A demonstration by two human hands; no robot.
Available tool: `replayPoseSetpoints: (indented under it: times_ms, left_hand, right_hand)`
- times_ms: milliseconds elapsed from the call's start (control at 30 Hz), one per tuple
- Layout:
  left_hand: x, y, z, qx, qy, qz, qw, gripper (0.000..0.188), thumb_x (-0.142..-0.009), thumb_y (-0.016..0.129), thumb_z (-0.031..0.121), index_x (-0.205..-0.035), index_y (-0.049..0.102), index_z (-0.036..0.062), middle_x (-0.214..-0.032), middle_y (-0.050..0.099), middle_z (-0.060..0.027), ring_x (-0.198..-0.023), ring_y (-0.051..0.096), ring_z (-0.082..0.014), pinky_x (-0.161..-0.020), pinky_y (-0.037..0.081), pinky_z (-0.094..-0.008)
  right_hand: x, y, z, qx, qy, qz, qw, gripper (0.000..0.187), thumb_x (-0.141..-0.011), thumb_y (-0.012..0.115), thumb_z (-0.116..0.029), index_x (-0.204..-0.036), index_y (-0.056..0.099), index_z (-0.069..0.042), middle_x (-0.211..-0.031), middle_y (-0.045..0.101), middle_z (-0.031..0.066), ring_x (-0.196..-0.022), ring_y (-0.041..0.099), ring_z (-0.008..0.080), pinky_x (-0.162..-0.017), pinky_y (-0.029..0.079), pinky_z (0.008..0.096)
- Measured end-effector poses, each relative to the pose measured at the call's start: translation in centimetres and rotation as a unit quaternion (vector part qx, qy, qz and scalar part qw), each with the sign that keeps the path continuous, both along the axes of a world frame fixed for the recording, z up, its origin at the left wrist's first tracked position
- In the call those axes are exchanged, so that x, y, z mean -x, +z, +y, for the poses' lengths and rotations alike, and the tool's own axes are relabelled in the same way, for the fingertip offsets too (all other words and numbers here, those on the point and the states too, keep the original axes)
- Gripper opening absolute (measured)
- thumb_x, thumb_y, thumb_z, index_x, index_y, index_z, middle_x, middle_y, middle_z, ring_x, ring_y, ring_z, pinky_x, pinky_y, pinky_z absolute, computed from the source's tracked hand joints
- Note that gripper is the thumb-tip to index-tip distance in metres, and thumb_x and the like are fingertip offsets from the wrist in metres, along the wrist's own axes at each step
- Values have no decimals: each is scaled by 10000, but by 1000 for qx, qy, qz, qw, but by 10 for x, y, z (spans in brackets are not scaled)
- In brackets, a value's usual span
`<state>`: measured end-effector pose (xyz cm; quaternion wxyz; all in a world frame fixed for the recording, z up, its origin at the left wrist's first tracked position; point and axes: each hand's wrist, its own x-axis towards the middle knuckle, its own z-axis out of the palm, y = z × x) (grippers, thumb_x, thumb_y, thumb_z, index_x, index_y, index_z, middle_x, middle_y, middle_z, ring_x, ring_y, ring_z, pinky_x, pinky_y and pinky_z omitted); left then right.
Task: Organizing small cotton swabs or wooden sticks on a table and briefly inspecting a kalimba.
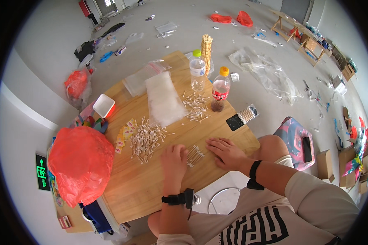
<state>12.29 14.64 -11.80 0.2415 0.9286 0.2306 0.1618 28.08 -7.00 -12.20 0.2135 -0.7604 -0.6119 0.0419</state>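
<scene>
A small row of cotton swabs lies on the wooden table between my hands. My left hand rests at the row's left side with its fingers curled; what they hold, if anything, is hidden. Flat on the wood to the right, my right hand holds nothing, its fingers stretched toward the row. A large loose heap of cotton swabs spreads to the left of my left hand. Beyond the hands is a scattered smaller pile of cotton swabs, beside a stack of clear plastic bags.
Two bottles, one green-capped and one yellow-capped, stand at the far right edge. Near the right edge lies a packet of swabs. Yellow cards, a white tray and a red plastic bag sit left.
</scene>
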Motion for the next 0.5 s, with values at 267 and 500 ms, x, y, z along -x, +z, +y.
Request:
replayPoseSetpoints:
  times_ms: [267, 500]
  left_hand:
    - [-2, -20, -52, -97, -39, 57, 993, 862, -982, 612, 461, -1579, 296, -74, -1673, 275, -236, -1561, 213, -424, -1267, 170, -544]
    - [-2, -26, -52, -103, -33, 83, 991, 717, -1028, 543, 374, -1582, 330, -29, -1674, 285, -217, -1565, 231, -388, -1268, 180, -533]
  right_hand:
    - [0, -5, 2, -36, 2, 11, 999, 547, -884, 633, -176, -1412, 554, -59, -1537, 496, 111, -1477, 419, 264, -1214, 320, 488]
    - [1, -7, 1, -75, -3, 5, 997, 508, -886, 634, -180, -1371, 579, -41, -1498, 530, 123, -1451, 452, 274, -1197, 343, 491]
